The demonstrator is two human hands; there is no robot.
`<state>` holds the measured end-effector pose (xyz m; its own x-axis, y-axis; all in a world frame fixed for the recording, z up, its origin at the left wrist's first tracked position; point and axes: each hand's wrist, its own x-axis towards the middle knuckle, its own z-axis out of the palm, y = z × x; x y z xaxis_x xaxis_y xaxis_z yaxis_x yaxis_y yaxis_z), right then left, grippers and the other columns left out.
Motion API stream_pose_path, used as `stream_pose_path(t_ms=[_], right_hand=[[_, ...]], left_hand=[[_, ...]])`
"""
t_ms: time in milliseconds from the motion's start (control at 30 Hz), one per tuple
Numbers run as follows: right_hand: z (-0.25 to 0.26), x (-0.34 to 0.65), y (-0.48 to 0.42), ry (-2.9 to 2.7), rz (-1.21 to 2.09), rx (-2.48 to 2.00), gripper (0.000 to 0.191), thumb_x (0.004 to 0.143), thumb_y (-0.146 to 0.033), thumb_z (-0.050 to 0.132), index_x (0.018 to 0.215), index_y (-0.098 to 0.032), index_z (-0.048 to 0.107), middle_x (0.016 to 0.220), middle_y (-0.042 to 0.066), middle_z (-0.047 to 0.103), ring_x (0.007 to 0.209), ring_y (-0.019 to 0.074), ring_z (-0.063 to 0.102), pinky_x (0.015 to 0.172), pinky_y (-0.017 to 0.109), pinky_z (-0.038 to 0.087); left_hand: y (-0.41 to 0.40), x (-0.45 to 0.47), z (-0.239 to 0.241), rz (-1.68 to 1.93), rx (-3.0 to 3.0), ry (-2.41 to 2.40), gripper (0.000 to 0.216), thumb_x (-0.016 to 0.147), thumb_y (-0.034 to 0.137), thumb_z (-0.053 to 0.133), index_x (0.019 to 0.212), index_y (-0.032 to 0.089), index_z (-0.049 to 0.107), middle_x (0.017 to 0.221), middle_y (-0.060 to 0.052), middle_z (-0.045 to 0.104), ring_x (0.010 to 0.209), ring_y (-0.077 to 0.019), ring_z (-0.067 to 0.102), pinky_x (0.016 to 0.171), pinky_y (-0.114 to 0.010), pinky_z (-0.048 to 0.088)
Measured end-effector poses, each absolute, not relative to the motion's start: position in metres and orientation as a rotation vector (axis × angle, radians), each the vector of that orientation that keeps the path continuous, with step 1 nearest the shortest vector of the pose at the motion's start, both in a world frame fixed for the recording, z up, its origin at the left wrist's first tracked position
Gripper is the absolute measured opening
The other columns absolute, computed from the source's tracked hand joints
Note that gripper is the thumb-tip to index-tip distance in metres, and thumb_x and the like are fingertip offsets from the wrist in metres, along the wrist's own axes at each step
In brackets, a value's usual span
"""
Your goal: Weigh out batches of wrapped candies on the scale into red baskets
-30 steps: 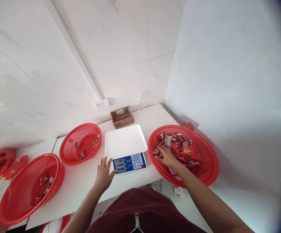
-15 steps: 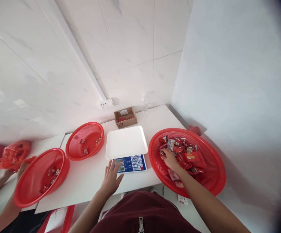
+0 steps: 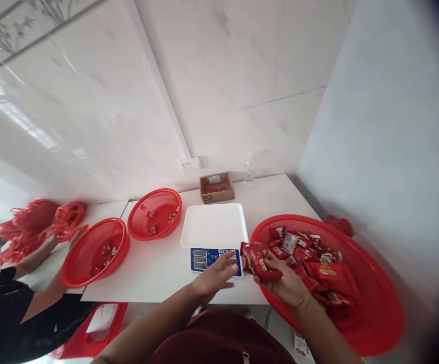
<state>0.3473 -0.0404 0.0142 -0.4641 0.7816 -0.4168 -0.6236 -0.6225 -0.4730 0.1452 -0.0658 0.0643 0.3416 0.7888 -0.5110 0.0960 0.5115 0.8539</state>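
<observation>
Red snack packets (image 3: 257,260) are gripped in my right hand (image 3: 287,284), over the near left rim of the large red basket (image 3: 378,313). Fingers apart and holding nothing, my left hand (image 3: 216,277) hovers just left of the packets, in front of the scale's blue keypad (image 3: 200,258). The white scale pan (image 3: 214,225) carries nothing. Many more red and white wrapped packets (image 3: 318,268) lie heaped in the large basket. My hands and the held packets cover part of the keypad.
Two red baskets (image 3: 154,215) (image 3: 118,250) with a few small packets stand to the left. A small cardboard box (image 3: 217,188) and a clear bottle (image 3: 248,173) sit by the wall. Farther left, a co-worker's hands (image 3: 52,242) handle red plastic bags (image 3: 67,215).
My right hand has come out of the heap with red packets and moved toward the scale. My left hand has shifted right toward them. The view has turned left.
</observation>
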Motion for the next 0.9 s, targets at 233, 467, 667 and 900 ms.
stream_pose_path(t_ms=[233,467,667,900], right_hand=[[0.022,0.291,-0.062,-0.416,2.443,-0.754,0.053,0.077,-0.039,0.066,0.127,-0.029,0.050,0.113,0.008,0.066,0.090,0.0220,0.066,0.075,0.038,0.054],[0.034,0.273,-0.061,-0.731,2.385,-0.861,0.072,0.069,-0.043,0.073,0.134,-0.039,0.042,0.132,0.004,0.053,0.092,0.0196,0.062,0.077,0.039,0.053],[0.034,0.250,-0.064,-0.981,2.160,-1.075,0.051,0.072,-0.044,0.068,0.120,-0.034,0.056,0.115,0.004,0.062,0.087,0.0179,0.061,0.069,0.032,0.051],[0.021,0.205,-0.063,-1.149,1.877,-1.207,0.058,0.069,-0.058,0.062,0.118,-0.028,0.054,0.111,0.006,0.063,0.085,0.0223,0.063,0.058,0.031,0.051]], left_hand=[[-0.073,0.130,0.046,0.661,0.297,1.020,0.042,0.088,0.050,0.046,0.114,0.017,0.054,0.095,-0.008,0.067,0.076,-0.0185,0.065,0.071,-0.036,0.050],[-0.078,0.103,0.044,0.824,0.069,0.981,0.034,0.094,0.041,0.041,0.104,0.014,0.057,0.089,-0.006,0.068,0.074,-0.0156,0.065,0.079,-0.033,0.047],[-0.077,0.075,0.042,0.768,0.150,0.961,0.036,0.087,0.045,0.053,0.099,0.012,0.058,0.087,-0.007,0.069,0.076,-0.0168,0.065,0.082,-0.035,0.047],[-0.076,0.032,0.046,0.729,0.341,0.918,0.046,0.072,0.040,0.072,0.108,0.016,0.054,0.094,-0.009,0.069,0.084,-0.0242,0.067,0.077,-0.041,0.050]])
